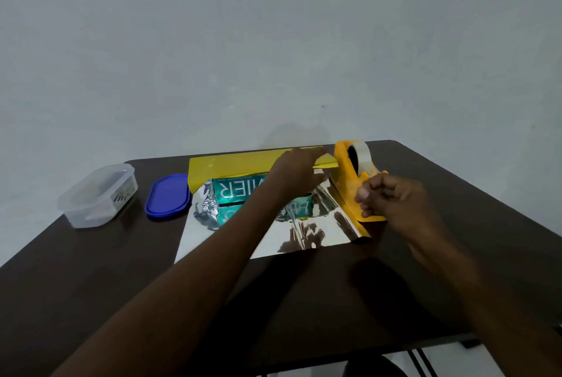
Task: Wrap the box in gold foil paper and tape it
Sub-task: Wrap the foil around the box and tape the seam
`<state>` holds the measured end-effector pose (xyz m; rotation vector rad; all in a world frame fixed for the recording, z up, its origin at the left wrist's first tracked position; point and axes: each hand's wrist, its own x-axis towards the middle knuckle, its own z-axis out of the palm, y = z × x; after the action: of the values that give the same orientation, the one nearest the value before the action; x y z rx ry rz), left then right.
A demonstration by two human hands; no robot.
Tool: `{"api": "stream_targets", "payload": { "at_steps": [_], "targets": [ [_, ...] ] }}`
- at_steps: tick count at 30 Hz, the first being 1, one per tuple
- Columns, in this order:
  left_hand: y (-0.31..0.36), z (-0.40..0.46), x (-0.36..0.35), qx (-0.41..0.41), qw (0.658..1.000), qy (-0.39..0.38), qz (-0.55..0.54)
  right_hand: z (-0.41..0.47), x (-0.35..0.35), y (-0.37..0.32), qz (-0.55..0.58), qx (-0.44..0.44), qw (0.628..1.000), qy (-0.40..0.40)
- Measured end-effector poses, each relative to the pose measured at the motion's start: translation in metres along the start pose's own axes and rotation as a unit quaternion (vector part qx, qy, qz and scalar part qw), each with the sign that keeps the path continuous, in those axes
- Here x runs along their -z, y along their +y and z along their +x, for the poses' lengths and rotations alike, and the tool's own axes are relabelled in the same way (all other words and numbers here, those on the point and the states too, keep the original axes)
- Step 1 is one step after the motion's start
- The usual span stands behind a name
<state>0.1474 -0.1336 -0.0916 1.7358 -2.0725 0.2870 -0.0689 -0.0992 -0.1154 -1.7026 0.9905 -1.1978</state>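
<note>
A teal box (232,189) with white letters lies on the shiny silver inner side of the foil sheet (286,233). The sheet's far edge is folded up over the box and shows its gold side (231,163). My left hand (296,168) presses flat on that gold flap over the box, fingers straight. To the right stands a yellow tape dispenser (354,176) with a roll of clear tape. My right hand (392,198) is at the dispenser's front end, fingers curled and pinching at the tape; the tape strip itself is too blurred to see.
A clear plastic container (98,195) stands at the far left of the dark brown table (91,270), its blue lid (168,195) lying beside it. A plain grey wall rises behind the table. Dark legs of some furniture show below the table's right front edge.
</note>
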Motion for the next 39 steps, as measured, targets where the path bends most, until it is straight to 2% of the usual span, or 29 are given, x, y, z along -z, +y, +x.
{"api": "stream_targets", "payload": {
  "at_steps": [6,12,21,25,31,39],
  "targets": [
    [-0.047,-0.026,0.028,0.090,0.991,0.090,0.038,0.035,-0.027,-0.020,-0.094,0.122,0.985,-0.077],
    [-0.081,-0.044,0.035,0.124,0.988,0.079,0.048,0.071,-0.072,-0.046,-0.164,0.200,0.957,-0.130],
    [-0.092,-0.053,0.027,0.146,0.978,0.132,-0.061,0.122,-0.135,-0.043,-0.229,0.225,0.925,-0.204],
    [-0.100,-0.056,0.025,0.159,0.972,0.132,-0.109,0.130,-0.145,-0.027,-0.234,0.212,0.925,-0.211],
    [-0.125,-0.078,0.035,0.154,0.977,0.129,-0.069,0.132,-0.148,-0.024,-0.252,0.221,0.919,-0.208],
    [-0.148,-0.099,0.042,0.153,0.975,0.150,-0.055,0.130,-0.162,-0.032,-0.353,0.228,0.884,-0.204]
  ]
}}
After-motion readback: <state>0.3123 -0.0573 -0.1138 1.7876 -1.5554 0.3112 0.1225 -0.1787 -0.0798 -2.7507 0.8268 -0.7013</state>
